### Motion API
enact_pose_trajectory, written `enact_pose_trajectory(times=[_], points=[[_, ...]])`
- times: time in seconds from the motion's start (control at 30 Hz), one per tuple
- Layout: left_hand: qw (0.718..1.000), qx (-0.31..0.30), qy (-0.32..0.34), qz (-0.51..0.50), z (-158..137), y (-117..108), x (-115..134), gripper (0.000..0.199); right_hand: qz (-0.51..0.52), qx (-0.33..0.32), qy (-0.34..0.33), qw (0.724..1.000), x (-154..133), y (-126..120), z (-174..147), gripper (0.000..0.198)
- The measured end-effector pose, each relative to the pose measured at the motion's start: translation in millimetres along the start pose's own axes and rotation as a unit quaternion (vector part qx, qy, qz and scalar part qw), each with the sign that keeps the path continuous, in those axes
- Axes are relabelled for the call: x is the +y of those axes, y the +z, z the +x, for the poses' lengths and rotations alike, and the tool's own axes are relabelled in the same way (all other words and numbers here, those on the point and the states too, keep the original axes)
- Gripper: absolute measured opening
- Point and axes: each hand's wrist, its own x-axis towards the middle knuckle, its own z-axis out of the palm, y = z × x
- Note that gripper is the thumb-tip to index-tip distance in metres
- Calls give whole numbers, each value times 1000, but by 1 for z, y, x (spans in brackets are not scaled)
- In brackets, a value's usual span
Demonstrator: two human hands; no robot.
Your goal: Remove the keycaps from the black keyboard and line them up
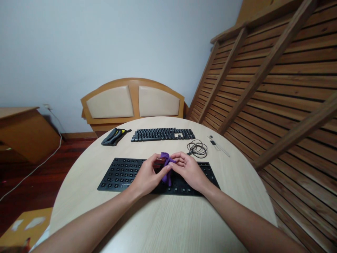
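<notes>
A crumpled purple cloth (166, 178) is pinched between both hands, just above a black keyboard base (119, 174) whose keycaps are off. My left hand (150, 174) grips the cloth from the left with thumb and fingers. From the right, my right hand (187, 170) closes its fingertips on the same cloth. The hands cover the middle of the keyboard base. Behind it, loose black keycaps (160, 134) lie set out in keyboard order, with a small gap toward the right. A coiled black cable (197, 149) rests beyond my right hand.
A black and grey pouch (115, 136) with yellow inside lies at the table's back left. Small tools (217, 143), one a thin metal piece, lie at the right. The round pale table (163, 225) stands near a wooden slatted panel (279, 88) and a padded headboard (110, 102).
</notes>
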Motion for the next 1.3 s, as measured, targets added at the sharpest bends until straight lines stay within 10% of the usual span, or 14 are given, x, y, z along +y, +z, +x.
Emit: enact_pose_trajectory(times=[0.43,0.97,1.3], points=[[996,70,-42,-27,5,-7,-6,14,4,52,16,999,9,-9,8,28],[994,-28,64,85,-4,0,2,11,66,29,31,997,4,-4,5,35],[999,30,-15,-13,0,1,-14,17,58,-7,-5,998,2,-4,2,29]])
